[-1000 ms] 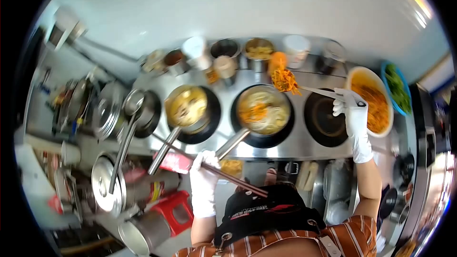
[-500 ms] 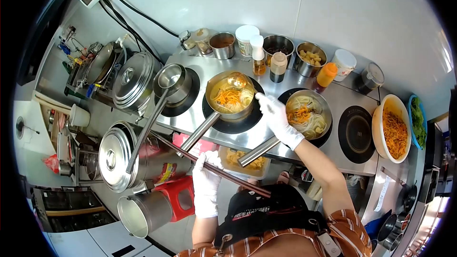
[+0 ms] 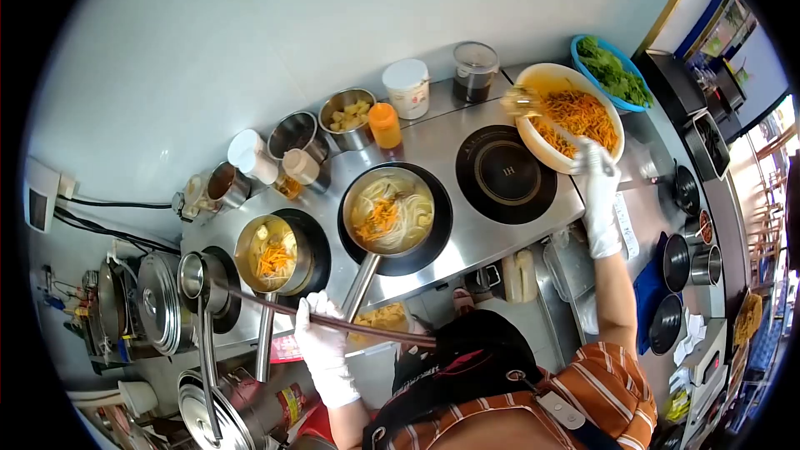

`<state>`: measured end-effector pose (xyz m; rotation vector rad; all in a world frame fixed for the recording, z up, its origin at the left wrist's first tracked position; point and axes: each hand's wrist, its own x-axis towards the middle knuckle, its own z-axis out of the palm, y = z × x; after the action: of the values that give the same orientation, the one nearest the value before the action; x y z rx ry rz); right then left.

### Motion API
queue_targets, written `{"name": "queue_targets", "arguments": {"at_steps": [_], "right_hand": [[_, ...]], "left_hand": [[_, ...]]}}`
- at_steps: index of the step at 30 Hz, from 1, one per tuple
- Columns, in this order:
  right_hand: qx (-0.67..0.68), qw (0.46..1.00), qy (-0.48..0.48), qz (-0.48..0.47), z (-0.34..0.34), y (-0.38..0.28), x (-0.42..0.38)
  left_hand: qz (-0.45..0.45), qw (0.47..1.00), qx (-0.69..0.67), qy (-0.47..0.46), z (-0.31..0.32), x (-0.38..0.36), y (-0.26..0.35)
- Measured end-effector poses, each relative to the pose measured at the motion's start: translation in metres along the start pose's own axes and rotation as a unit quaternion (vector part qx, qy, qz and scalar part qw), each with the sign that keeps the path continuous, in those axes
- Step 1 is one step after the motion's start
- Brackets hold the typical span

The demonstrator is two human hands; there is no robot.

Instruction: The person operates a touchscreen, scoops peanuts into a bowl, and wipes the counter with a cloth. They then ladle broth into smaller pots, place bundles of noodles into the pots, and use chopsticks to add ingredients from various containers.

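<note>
My left hand (image 3: 323, 342), in a white glove, is closed around long brown chopsticks (image 3: 383, 332) that lie slantwise in front of the counter. My right hand (image 3: 596, 168), also gloved, is over the near edge of a cream bowl (image 3: 546, 75) of shredded carrot (image 3: 587, 117). It grips a ladle (image 3: 522, 103), whose blurred head is above the bowl's left rim. A saucepan (image 3: 421, 233) with noodles and shredded carrot in broth sits on the middle cooktop. To its left, a second saucepan (image 3: 246, 242) holds similar food.
A bare induction plate (image 3: 508, 173) lies left of the bowl. Greens fill a blue basket (image 3: 637, 104) behind it. Along the wall stand an orange-capped bottle (image 3: 384, 127), a white tub (image 3: 407, 90) and several metal pots. Saucepan handles (image 3: 360, 290) project over the counter's front edge.
My right hand has moved from beside the left noodle saucepan to the carrot bowl, carrying the ladle out of that pan. The view has turned right. My left hand keeps the chopsticks.
</note>
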<state>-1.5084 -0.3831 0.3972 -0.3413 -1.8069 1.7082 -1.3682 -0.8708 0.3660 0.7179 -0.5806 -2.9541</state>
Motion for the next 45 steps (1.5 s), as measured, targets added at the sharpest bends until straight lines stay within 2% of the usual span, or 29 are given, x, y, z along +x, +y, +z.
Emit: {"name": "queue_targets", "arguments": {"at_steps": [1,2,3,5,7,10,11,13,15,16,17,18,19,22,25,27,29,30,31,32,33,34,35,37,39,40,42,43,45], "right_hand": [[-0.031,0.999,0.026,-0.025,-0.028,0.023,0.024],[-0.043,0.998,0.05,0.001,-0.055,0.049,0.046],[-0.057,0.995,0.077,0.025,-0.076,0.07,0.064],[-0.053,0.993,0.088,0.052,-0.105,0.103,0.087],[-0.014,0.985,0.12,0.122,-0.119,0.131,0.1],[0.1,0.961,0.141,0.214,-0.123,0.135,0.088],[0.164,0.948,0.135,0.237,-0.128,0.146,0.083],[0.217,0.926,0.139,0.275,-0.142,0.154,0.059],[0.239,0.925,0.074,0.285,-0.159,0.168,0.018],[0.23,0.917,0.097,0.311,-0.152,0.155,-0.009],[0.149,0.943,0.046,0.295,-0.141,0.133,-0.036],[0.125,0.944,0.001,0.305,-0.128,0.12,-0.06],[0.079,0.957,-0.085,0.267,-0.111,0.099,-0.084],[0.063,0.942,-0.294,0.151,-0.057,0.023,-0.131],[0.068,0.94,-0.334,-0.025,-0.025,-0.002,-0.141],[0.043,0.936,-0.328,-0.122,-0.005,-0.026,-0.13],[0.071,0.935,-0.345,-0.042,0.006,-0.028,-0.13],[0.062,0.933,-0.349,-0.058,0.012,-0.034,-0.122],[0.047,0.929,-0.352,-0.107,0.017,-0.032,-0.113],[0.061,0.934,-0.346,-0.07,0.022,-0.026,-0.108],[0.073,0.938,-0.338,-0.034,0.026,-0.022,-0.103],[0.006,0.933,-0.349,-0.086,0.029,-0.026,-0.095],[-0.06,0.921,-0.358,-0.14,0.033,-0.031,-0.088],[-0.073,0.915,-0.359,-0.167,0.042,-0.034,-0.09],[-0.052,0.897,-0.433,-0.079,0.05,-0.037,-0.093],[-0.025,0.884,-0.449,-0.126,0.057,-0.031,-0.094],[-0.007,0.874,-0.477,-0.093,0.074,-0.02,-0.106],[0.011,0.87,-0.488,-0.067,0.085,-0.017,-0.113],[0.01,0.863,-0.501,-0.06,0.111,-0.008,-0.127]], "left_hand": [[-0.016,1.0,0.011,-0.011,0.009,0.007,-0.009],[-0.048,0.998,-0.001,-0.036,0.019,0.012,-0.022],[-0.028,0.995,0.016,0.095,0.062,0.007,-0.043],[-0.067,0.996,0.051,0.017,0.073,0.016,-0.07],[-0.078,0.994,0.082,0.004,0.089,0.023,-0.099],[-0.136,0.987,0.08,-0.021,0.112,0.03,-0.134],[-0.138,0.986,0.091,0.034,0.124,0.031,-0.147],[-0.188,0.981,0.046,0.008,0.126,0.035,-0.166],[-0.206,0.974,0.066,-0.061,0.125,0.039,-0.183],[-0.215,0.97,0.062,-0.094,0.126,0.038,-0.193],[-0.224,0.965,0.059,-0.127,0.129,0.037,-0.202],[-0.21,0.969,0.087,-0.098,0.139,0.03,-0.212],[-0.229,0.954,0.077,-0.175,0.136,0.032,-0.221],[-0.205,0.958,0.101,-0.172,0.145,0.024,-0.256],[-0.154,0.952,0.172,-0.2,0.134,0.018,-0.28],[-0.269,0.942,0.06,-0.194,0.121,0.02,-0.283],[-0.246,0.941,0.101,-0.21,0.121,0.016,-0.266],[-0.2,0.948,0.163,-0.184,0.114,0.013,-0.256],[-0.141,0.929,0.306,-0.151,0.104,0.011,-0.238],[-0.046,0.871,0.463,-0.16,0.101,0.007,-0.211],[0.049,0.779,0.603,-0.163,0.096,0.002,-0.181],[0.161,0.658,0.726,-0.119,0.08,0.003,-0.153],[0.264,0.507,0.818,-0.069,0.06,0.005,-0.126],[0.343,0.261,0.899,0.075,0.019,0.003,-0.079],[0.292,0.205,0.928,0.109,-0.018,0.0,-0.042],[0.292,0.208,0.927,0.11,-0.028,-0.002,-0.032],[0.104,0.334,0.933,0.088,-0.045,-0.006,-0.017],[0.182,0.341,0.92,0.057,-0.067,-0.004,-0.018],[0.216,0.318,0.922,0.041,-0.076,-0.002,-0.018]]}}
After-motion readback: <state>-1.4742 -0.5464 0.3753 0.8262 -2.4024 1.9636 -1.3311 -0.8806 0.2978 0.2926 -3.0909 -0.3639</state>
